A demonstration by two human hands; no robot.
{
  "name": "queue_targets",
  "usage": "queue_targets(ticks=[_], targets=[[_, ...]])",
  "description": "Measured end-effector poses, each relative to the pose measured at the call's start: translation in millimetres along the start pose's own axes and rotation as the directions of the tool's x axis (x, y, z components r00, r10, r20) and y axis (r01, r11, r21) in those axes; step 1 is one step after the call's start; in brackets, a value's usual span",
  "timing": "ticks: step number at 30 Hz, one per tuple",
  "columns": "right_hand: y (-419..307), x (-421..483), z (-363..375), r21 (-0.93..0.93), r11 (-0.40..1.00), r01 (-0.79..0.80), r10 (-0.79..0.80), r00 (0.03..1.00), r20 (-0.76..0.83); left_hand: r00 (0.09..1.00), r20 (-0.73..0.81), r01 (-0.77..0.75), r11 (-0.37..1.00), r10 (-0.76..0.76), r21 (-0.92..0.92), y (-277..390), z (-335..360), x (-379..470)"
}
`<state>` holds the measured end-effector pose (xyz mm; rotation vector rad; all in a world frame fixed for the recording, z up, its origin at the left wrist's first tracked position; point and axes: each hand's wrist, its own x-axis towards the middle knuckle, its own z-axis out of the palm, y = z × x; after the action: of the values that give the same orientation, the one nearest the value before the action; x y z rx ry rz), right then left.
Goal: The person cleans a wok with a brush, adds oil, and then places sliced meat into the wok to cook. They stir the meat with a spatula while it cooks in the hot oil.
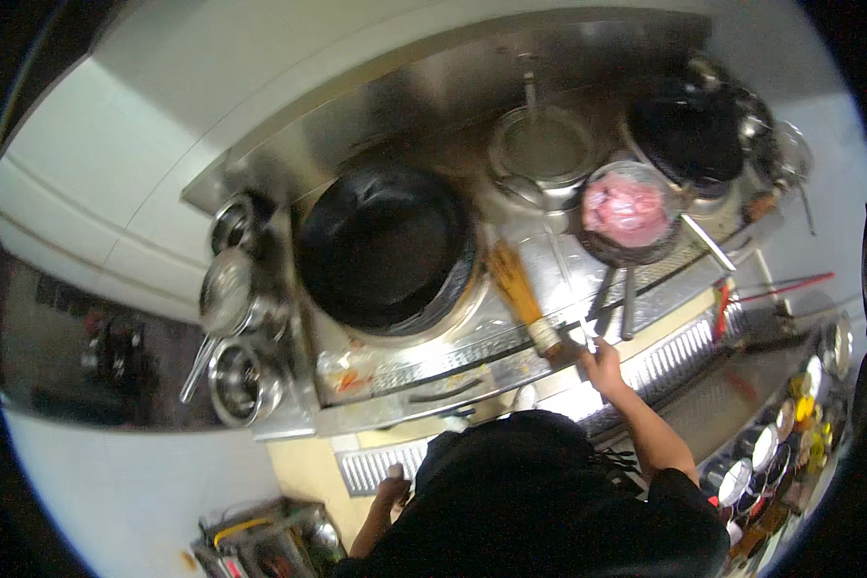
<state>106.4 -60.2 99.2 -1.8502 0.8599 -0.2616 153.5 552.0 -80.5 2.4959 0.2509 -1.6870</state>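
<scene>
My right hand [601, 367] is closed around the end of a long metal utensil handle [565, 271], which reaches back to a ladle [524, 192] beside a round strainer [543, 148]. To its left a bamboo wok brush [516, 289] lies across the stove's front edge. My left hand [394, 489] hangs low at the front, above a floor grate; a small pale thing shows at its fingertips, too blurred to name. A large black wok [389, 249] sits on the left burner. Pink raw meat [627, 204] fills a bowl or strainer resting over a pan at the right.
Another dark wok [686, 141] stands at the back right. Metal bowls [244, 381] and a perforated skimmer [227, 289] line the left side. A faucet [529, 87] rises behind the strainer. Seasoning containers [764, 446] stand at the lower right, beside red tongs or rods.
</scene>
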Motion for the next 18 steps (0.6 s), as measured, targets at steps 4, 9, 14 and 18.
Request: queue_targets(ticks=[4, 9, 14, 18], targets=[[-45, 49, -18, 0.287, 0.954, -0.086, 0.054, 0.992, 0.117, 0.967, -0.092, -0.219, 0.961, 0.237, 0.168, 2, -1, 10], [-100, 166, -48, 0.075, 0.969, 0.236, -0.215, 0.952, -0.219, 0.989, -0.136, 0.038, 0.989, -0.057, -0.141, -4, -3, 8], [-138, 252, -74, -0.314, 0.922, 0.224, -0.322, 0.895, -0.308, 0.953, -0.292, -0.043, 0.992, 0.077, 0.121, -7, 11, -2], [-136, 237, -68, -0.214, 0.956, 0.202, -0.248, 0.943, -0.222, 0.953, -0.297, -0.064, 0.998, 0.059, -0.007, -30, 33, 6]])
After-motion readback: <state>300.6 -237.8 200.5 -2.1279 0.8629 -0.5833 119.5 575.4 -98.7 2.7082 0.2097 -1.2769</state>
